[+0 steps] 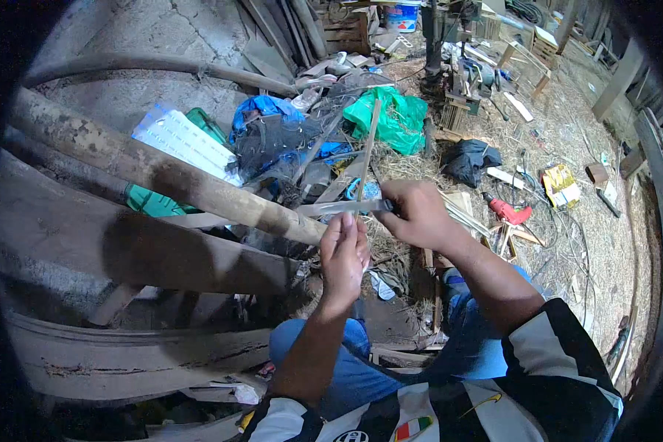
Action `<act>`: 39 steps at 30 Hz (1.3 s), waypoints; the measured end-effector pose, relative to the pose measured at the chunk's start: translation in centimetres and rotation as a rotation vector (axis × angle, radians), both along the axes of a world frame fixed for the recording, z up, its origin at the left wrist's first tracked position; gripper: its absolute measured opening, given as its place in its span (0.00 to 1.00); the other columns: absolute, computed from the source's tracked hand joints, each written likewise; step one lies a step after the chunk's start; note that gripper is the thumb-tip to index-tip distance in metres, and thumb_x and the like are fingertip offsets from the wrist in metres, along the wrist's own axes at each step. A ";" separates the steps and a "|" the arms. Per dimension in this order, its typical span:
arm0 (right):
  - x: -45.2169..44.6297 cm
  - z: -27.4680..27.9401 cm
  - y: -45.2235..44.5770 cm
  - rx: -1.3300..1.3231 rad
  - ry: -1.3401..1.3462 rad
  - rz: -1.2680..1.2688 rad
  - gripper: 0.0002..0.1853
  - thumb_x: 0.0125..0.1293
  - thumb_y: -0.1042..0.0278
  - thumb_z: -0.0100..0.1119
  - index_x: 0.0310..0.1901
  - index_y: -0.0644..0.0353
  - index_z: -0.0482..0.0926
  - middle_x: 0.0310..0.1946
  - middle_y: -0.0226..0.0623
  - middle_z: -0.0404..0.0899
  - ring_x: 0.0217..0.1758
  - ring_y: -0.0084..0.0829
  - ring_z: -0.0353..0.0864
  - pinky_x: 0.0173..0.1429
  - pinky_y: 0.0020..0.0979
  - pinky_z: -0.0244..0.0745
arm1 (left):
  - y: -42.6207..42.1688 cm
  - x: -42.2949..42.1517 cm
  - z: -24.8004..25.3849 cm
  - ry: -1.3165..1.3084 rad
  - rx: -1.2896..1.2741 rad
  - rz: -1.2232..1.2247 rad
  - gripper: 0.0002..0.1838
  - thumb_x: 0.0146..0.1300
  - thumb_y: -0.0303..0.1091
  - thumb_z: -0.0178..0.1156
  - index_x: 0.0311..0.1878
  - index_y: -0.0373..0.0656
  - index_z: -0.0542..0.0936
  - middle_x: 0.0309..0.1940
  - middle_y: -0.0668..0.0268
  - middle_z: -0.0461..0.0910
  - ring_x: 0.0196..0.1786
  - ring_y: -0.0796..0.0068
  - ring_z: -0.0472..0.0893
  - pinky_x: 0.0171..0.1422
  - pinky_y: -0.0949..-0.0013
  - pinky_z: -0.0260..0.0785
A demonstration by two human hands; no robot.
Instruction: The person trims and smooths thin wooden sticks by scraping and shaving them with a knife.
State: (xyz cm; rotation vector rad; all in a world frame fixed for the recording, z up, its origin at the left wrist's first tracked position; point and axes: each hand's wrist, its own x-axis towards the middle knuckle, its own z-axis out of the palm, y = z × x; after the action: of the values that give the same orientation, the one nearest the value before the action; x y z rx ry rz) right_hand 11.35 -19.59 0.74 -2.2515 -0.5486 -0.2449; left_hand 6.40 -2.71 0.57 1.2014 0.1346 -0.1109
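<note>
My right hand (418,214) is closed around the dark handle of a knife, and its flat pale blade (331,209) points to the left. A thin strip of wood or cane (368,147) stretches away from me, with its near end pinched in the fingers of my left hand (345,254). The blade lies across the strip just above my left fingertips. From this angle I cannot tell whether the edge is biting into it.
Thick poles (147,166) and beams run along my left. Ahead lie a green plastic bag (394,118), blue cloth (261,110) and scraps. To the right are a black bag (470,160), a red power drill (507,210), a yellow packet (560,186) and loose cables on straw-strewn ground.
</note>
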 end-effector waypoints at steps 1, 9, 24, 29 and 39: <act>0.2 -0.5 0.0 -0.020 -0.078 -0.031 0.13 0.56 0.57 0.65 0.33 0.58 0.78 0.25 0.49 0.81 0.31 0.54 0.82 0.37 0.51 0.76 | 0.0 -0.1 -0.2 -0.064 0.044 -0.049 0.17 0.79 0.47 0.49 0.38 0.45 0.73 0.18 0.78 0.62 0.16 0.88 0.59 0.18 0.79 0.52; -0.1 -0.8 0.4 -0.134 -0.028 -0.123 0.11 0.56 0.56 0.65 0.30 0.54 0.80 0.21 0.45 0.80 0.28 0.52 0.83 0.33 0.52 0.76 | -0.4 -0.2 -1.2 -0.018 -0.036 -0.074 0.17 0.80 0.47 0.48 0.40 0.43 0.74 0.17 0.79 0.62 0.15 0.90 0.58 0.17 0.79 0.52; 1.1 -2.4 -0.5 -0.343 -0.047 -0.175 0.08 0.52 0.57 0.64 0.29 0.51 0.84 0.23 0.45 0.83 0.27 0.50 0.85 0.31 0.49 0.78 | -3.3 -1.1 -2.7 0.016 -0.157 -0.017 0.14 0.79 0.46 0.50 0.37 0.48 0.69 0.16 0.78 0.55 0.13 0.86 0.53 0.13 0.77 0.47; 1.7 -3.0 -0.5 -0.396 -0.005 -0.233 0.10 0.55 0.57 0.62 0.29 0.52 0.84 0.23 0.48 0.83 0.28 0.51 0.86 0.32 0.51 0.79 | -3.3 -1.0 -3.2 0.113 -0.336 -0.053 0.14 0.78 0.46 0.50 0.37 0.50 0.69 0.16 0.78 0.55 0.13 0.86 0.54 0.13 0.76 0.47; 2.9 -3.9 -0.2 -0.518 0.127 -0.284 0.10 0.55 0.60 0.59 0.28 0.56 0.86 0.27 0.50 0.85 0.30 0.52 0.87 0.36 0.50 0.81 | -2.5 -0.1 -4.8 0.263 -0.487 -0.047 0.15 0.80 0.45 0.46 0.36 0.49 0.68 0.14 0.77 0.53 0.13 0.83 0.51 0.13 0.73 0.46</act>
State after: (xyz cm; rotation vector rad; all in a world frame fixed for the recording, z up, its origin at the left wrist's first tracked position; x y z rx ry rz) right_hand 14.28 -19.78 -3.13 -2.8278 -0.2368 -0.1051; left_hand 6.33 -5.25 -4.21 0.6996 0.2915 -0.3242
